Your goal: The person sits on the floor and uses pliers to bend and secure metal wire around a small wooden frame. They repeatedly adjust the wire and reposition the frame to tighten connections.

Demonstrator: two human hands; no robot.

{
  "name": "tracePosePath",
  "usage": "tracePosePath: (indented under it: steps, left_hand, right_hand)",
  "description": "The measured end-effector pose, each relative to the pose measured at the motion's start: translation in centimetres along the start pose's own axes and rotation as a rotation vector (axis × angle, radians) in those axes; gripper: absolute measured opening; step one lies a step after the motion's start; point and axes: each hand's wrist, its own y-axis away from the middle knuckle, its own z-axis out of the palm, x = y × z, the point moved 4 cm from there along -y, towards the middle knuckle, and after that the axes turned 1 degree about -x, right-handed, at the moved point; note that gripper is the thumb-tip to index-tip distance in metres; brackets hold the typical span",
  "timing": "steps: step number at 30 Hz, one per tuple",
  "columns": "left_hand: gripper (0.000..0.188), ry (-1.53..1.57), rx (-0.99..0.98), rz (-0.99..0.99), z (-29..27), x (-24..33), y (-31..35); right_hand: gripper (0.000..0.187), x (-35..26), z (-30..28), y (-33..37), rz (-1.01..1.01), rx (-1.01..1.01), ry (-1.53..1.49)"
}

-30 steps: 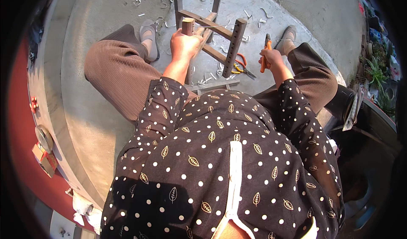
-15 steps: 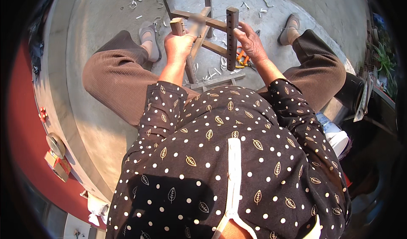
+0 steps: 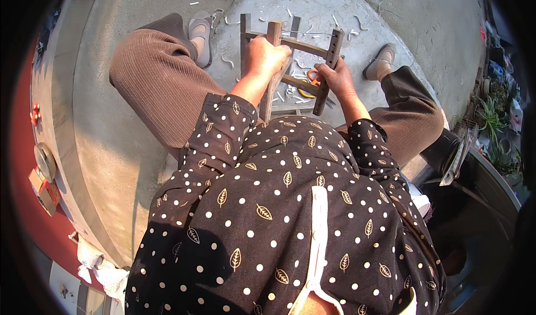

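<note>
A dark wooden stool frame (image 3: 304, 46) without a seat stands between my knees, its legs joined by crossbars. My left hand (image 3: 266, 59) is closed round its near left bar, near the top. My right hand (image 3: 338, 79) grips the right bar (image 3: 322, 96), which has a row of holes along it. A thin wire or cord (image 3: 310, 33) runs across the top between the bars. Behind the frame, partly hidden, lie tools with orange handles (image 3: 313, 76) and yellow handles (image 3: 305, 92) on the ground.
Several curled white strips (image 3: 359, 23) are scattered over the concrete floor (image 3: 318, 2). My shoes (image 3: 203, 40) rest on either side of the frame. At the far right are green plants (image 3: 491, 114); a red wall base (image 3: 25, 164) runs along the left.
The frame has turned and tilted, with its right bar now slanting and lower to the right. Both hands have moved right with it, the right hand now wrapped round its bar.
</note>
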Motion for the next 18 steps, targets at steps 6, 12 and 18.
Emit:
tracePosePath:
  steps: [6,12,18]
  left_hand:
    - [0.043,-0.045,0.079,0.229,1.2,2.3,1.5]
    - [0.040,0.060,0.051,0.324,2.7,3.2,2.1]
    - [0.045,0.191,-0.069,0.275,3.8,2.9,2.1]
  right_hand:
    - [0.026,1.2,-1.6,-1.4,0.102,0.053,0.066]
    - [0.011,1.8,-2.8,-1.9,0.083,0.033,0.143]
    - [0.011,2.3,-3.3,-1.9,0.084,-0.040,0.083]
